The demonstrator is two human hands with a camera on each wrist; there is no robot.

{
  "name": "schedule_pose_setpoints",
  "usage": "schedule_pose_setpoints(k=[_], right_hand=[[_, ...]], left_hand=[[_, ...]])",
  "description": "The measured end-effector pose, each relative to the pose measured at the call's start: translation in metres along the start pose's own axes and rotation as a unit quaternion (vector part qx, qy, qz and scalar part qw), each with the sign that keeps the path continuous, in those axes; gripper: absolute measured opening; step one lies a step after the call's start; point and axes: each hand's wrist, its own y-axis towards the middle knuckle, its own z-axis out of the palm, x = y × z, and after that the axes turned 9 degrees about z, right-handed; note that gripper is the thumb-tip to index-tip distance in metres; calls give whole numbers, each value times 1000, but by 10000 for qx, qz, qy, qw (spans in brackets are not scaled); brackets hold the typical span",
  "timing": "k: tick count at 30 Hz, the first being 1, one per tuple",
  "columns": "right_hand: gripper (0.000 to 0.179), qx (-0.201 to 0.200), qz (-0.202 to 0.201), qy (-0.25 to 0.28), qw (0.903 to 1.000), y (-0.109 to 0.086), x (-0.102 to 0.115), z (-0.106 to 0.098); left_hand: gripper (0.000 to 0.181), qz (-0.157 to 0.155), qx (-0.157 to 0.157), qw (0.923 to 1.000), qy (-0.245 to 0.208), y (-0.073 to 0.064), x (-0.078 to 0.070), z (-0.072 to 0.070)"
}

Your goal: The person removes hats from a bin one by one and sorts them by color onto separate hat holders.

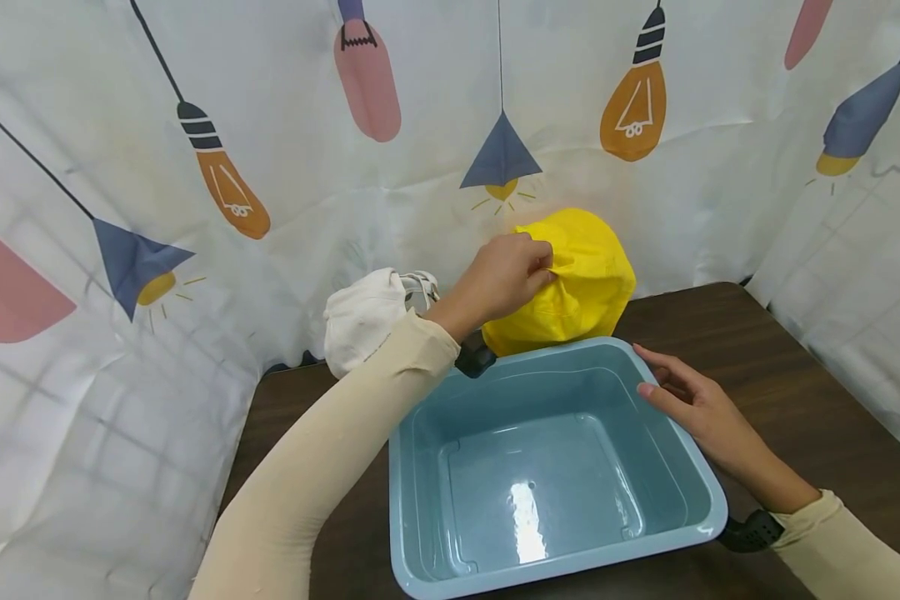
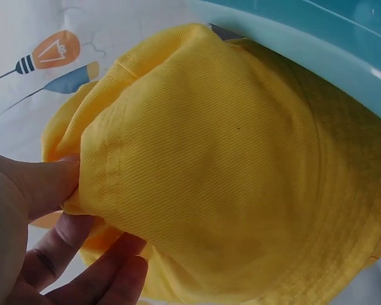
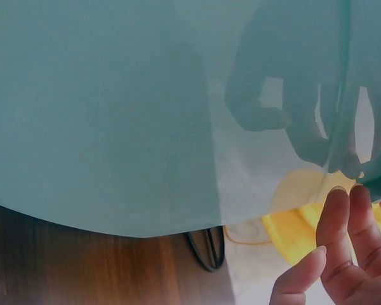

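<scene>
My left hand (image 1: 504,271) pinches the top of a yellow bucket hat (image 1: 596,271) behind the basin. In the left wrist view, the thumb and fingers bunch the crown fabric (image 2: 203,146), and the stitched brim spreads off to the right. A light blue plastic basin (image 1: 525,467) stands tilted in front, with a bare, shiny floor. Beside its far right corner is my right hand (image 1: 701,408), the thumb near the rim. Its fingertips reach the outer wall (image 3: 114,114) in the right wrist view, the fingers only lightly bent.
Left of the yellow hat sits a white cap (image 1: 367,321) with a strap opening, partly behind the left forearm. The dark wooden table (image 1: 720,333) ends at a white curtain (image 1: 420,208) printed with lamps and bulbs. A black cord (image 3: 206,251) lies near the table's back edge.
</scene>
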Motion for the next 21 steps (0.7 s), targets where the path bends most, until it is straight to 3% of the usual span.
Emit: schedule_pose_setpoints(k=[4,10,16,21], right_hand=[[54,27,-106,-177,9998,0,1,-3],[49,-23,-277,-880,9957,8,5,-16],[44,-937,-330,-1284,9867,26,22,-35],[39,-1634,-1019,-1300,9726,50,35,-37]], left_hand=[[18,19,-109,9995,-281,-4,1,-2],[24,-111,-506,9941,-949,-15,8,-12],[24,-406,-587,9929,-952,-25,20,-15],[38,-180,-539,9965,-612,-29,27,-10]])
